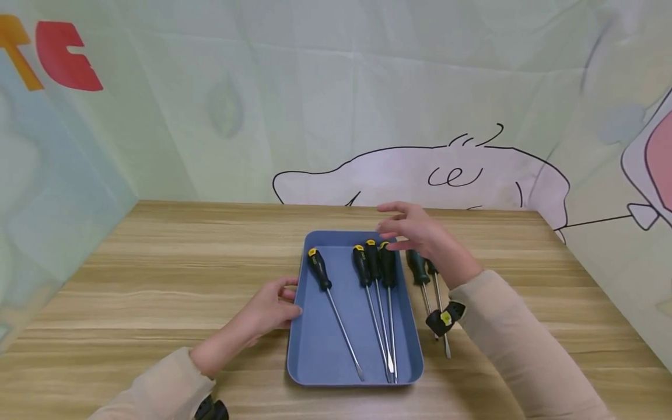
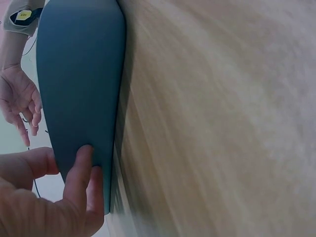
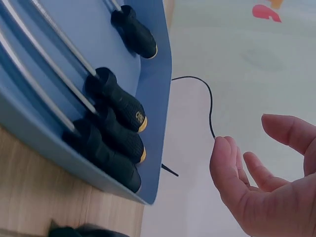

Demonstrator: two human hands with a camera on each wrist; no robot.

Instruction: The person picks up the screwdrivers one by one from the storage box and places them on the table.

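Note:
My left hand point(image 1: 273, 309) grips the left side of the blue tray point(image 1: 317, 373); in the left wrist view its fingers point(image 2: 81, 170) lie against the tray's outer wall point(image 2: 81, 74). One black screwdriver point(image 1: 318, 269) lies slanted in the tray's left half. Three more black-handled screwdrivers point(image 1: 361, 265) lie side by side along the right, yellow-capped ends toward the far wall. Over the far right corner, my right hand point(image 1: 415, 230) holds nothing, fingers spread and slightly bent. The right wrist view shows that hand point(image 3: 271, 187) apart from the tray and the handles point(image 3: 118, 103).
Just right of the tray, partly under my right forearm, two dark-handled screwdrivers point(image 1: 418, 268) lie on the wooden table point(image 1: 210, 251). A printed cloth backdrop point(image 1: 315, 105) stands along the table's far edge and both sides.

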